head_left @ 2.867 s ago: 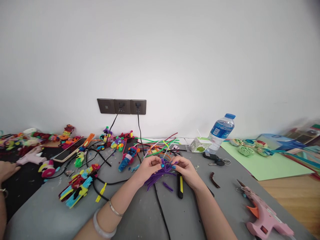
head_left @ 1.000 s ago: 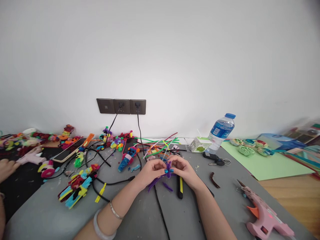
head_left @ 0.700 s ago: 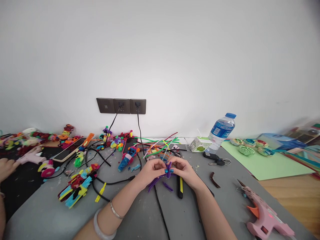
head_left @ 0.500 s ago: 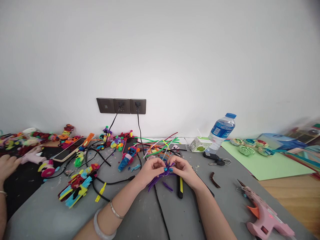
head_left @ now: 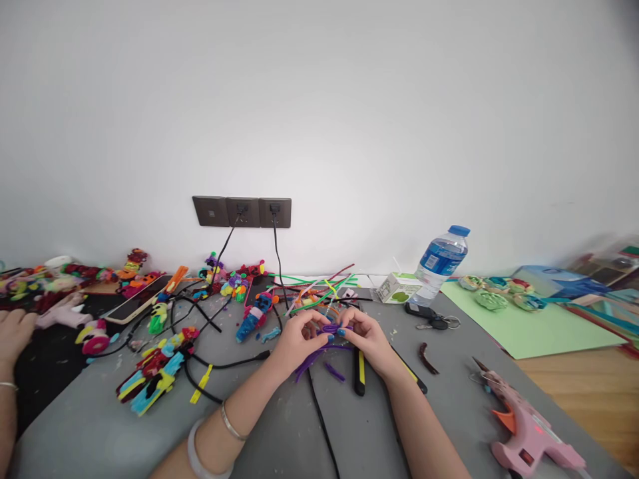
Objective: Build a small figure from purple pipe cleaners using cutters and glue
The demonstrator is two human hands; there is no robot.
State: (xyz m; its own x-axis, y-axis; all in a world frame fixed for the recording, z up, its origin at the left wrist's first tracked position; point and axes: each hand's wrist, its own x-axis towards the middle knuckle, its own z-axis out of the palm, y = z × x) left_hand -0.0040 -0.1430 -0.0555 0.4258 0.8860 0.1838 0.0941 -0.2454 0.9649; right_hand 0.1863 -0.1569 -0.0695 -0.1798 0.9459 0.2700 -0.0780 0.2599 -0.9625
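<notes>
My left hand point(head_left: 306, 337) pinches one side of a looped purple pipe cleaner point(head_left: 330, 328). The opposite side is between the thumb and fingers of my right hand point(head_left: 367, 336), so the loop lies stretched between the two. Below my left fingers a longer purple strand point(head_left: 310, 362) slants toward the table. A short cut purple piece point(head_left: 335, 372) rests on the grey surface. Beneath my right hand, pliers with black and yellow handles point(head_left: 360, 374) are partly hidden by my wrist.
Colourful pipe-cleaner figures point(head_left: 154, 372) and black cables lie to the left, near another person's hand point(head_left: 14, 336). Loose stems point(head_left: 319, 286) are behind my hands. A water bottle point(head_left: 442, 263), drink carton point(head_left: 398, 288), keys point(head_left: 439, 322) and pink glue gun point(head_left: 532, 426) stand or lie on the right.
The purple pipe cleaner, bunched between my fingertips before, now shows as a flatter oval loop. My right fingers have shifted slightly, and more of the pliers' right handle shows.
</notes>
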